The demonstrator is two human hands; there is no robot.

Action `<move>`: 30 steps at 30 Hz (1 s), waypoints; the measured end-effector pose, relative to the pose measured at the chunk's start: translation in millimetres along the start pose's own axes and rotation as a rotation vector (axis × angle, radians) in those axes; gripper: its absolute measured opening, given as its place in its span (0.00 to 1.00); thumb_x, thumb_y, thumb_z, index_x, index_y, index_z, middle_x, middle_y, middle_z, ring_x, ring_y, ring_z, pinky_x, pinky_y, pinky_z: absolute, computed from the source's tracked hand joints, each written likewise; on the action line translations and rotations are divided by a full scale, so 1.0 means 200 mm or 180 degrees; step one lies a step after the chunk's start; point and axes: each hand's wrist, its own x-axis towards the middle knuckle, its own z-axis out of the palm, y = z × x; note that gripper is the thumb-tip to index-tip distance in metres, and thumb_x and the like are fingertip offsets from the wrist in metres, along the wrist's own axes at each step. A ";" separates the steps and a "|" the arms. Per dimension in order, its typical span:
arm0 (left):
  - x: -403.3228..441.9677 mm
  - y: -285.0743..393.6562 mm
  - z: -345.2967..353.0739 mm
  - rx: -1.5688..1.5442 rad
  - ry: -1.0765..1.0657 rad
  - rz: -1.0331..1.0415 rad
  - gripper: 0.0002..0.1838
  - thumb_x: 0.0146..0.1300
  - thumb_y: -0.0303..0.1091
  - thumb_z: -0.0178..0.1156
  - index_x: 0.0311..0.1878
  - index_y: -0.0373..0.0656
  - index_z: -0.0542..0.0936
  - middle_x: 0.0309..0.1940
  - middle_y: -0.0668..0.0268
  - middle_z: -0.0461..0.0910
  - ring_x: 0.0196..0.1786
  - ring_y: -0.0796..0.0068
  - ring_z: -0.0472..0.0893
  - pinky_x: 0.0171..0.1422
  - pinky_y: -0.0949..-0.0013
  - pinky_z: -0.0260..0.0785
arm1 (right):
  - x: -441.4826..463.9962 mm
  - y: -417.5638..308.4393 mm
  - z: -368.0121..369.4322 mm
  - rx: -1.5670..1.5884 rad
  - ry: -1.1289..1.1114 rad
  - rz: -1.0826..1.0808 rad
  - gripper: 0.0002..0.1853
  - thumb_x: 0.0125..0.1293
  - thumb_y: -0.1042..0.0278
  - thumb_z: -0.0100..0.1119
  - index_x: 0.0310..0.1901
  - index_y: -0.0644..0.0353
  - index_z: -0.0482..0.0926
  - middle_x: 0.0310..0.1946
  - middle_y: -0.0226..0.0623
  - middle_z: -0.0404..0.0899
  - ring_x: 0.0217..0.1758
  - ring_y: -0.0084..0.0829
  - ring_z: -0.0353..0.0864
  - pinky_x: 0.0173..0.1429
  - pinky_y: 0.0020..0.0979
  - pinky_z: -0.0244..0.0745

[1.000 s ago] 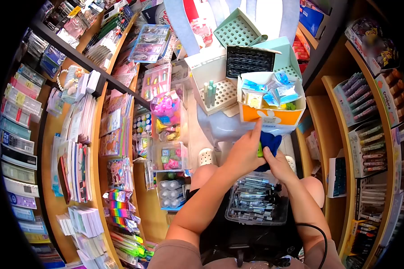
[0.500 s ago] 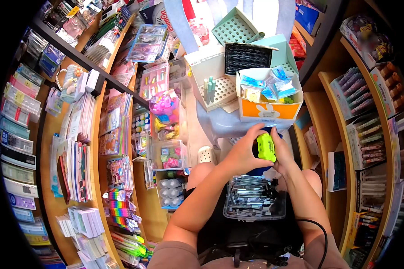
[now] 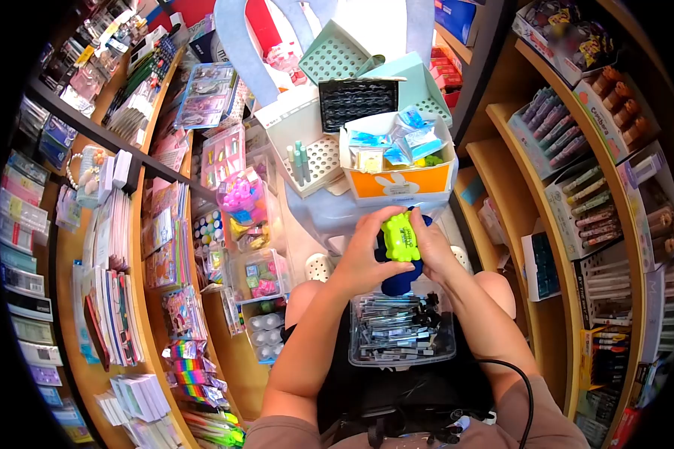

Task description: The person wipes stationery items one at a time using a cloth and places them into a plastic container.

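Note:
Both hands are raised above my lap around a small lime-green plastic item [image 3: 401, 238] with a wavy outline and dark print on its face; its kind is unclear. My left hand [image 3: 370, 256] grips its left edge, thumb along the bottom. On the other side, my right hand [image 3: 436, 251] closes round its right edge. A dark blue object [image 3: 401, 283] shows behind and below the item, partly hidden by the hands. Just beneath, a clear plastic tub [image 3: 402, 362] full of pens rests on my lap.
Ahead on a pale blue chair [image 3: 329, 217] stand an orange-and-white rabbit box [image 3: 401, 184] of blue-wrapped packets, a white perforated bin [image 3: 281, 123] with a few pens, and a black basket [image 3: 358, 103]. Stationery shelves [image 3: 148, 299] line the left, pen shelves [image 3: 577, 314] the right.
The view has shifted right, so the surroundings appear further left. Both hands still hold the lime-green item, which is now turned so that its printed face shows.

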 end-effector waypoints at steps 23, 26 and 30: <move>-0.23 0.24 0.10 0.0587 -0.2194 -0.0140 0.43 0.42 0.31 0.71 0.63 0.38 0.62 0.61 0.51 0.65 0.65 0.52 0.65 0.69 0.61 0.57 | 0.00 -0.08 0.02 -0.0540 0.1101 -0.0434 0.26 0.69 0.44 0.46 0.39 0.64 0.77 0.30 0.34 0.77 0.27 0.22 0.75 0.29 0.24 0.72; -0.38 0.07 0.16 0.1238 -0.2759 0.0022 0.42 0.44 0.30 0.70 0.63 0.34 0.61 0.65 0.47 0.57 0.67 0.50 0.62 0.71 0.59 0.55 | -0.02 -0.07 0.00 -0.0854 0.0856 -0.0131 0.27 0.70 0.43 0.45 0.48 0.64 0.76 0.36 0.31 0.78 0.33 0.20 0.75 0.36 0.22 0.72; -0.40 0.04 0.08 0.1818 -0.2274 0.0123 0.38 0.48 0.30 0.68 0.63 0.38 0.63 0.63 0.51 0.62 0.63 0.55 0.67 0.65 0.59 0.63 | -0.02 -0.05 0.00 -0.0820 0.0936 -0.0329 0.25 0.70 0.45 0.46 0.37 0.65 0.76 0.23 0.35 0.76 0.20 0.26 0.77 0.22 0.26 0.73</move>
